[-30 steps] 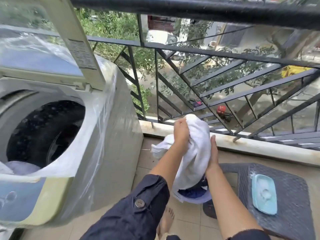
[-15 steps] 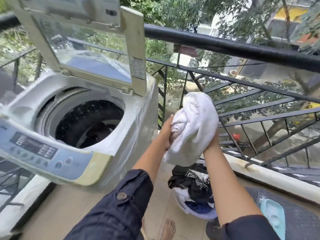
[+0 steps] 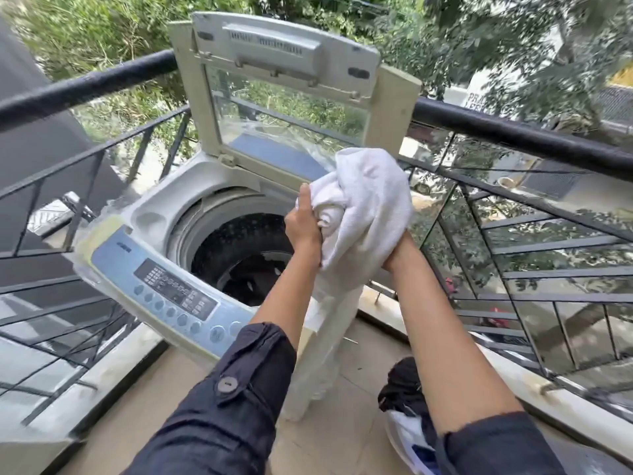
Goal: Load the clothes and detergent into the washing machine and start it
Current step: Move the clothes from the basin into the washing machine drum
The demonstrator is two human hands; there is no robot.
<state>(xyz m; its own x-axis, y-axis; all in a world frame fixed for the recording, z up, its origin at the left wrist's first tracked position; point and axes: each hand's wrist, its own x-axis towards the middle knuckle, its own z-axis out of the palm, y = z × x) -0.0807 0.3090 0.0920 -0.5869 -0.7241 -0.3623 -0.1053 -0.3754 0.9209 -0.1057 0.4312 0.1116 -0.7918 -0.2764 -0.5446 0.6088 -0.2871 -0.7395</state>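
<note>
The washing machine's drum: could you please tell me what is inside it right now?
What looks like dark clothing lies on the grey floor of the drum. The left forearm and the white cloth hide its right side.

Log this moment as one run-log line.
step: loading | left hand and right hand grip white garment | garment raised near drum, not inside | lid up | clothes in basket

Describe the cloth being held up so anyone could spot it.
Find the washing machine, lid raised. Above the right edge of its open drum, the left hand and right hand grip a bunched white cloth in the air. The other laundry is mostly dark, heaped in a basket on the floor.
</note>
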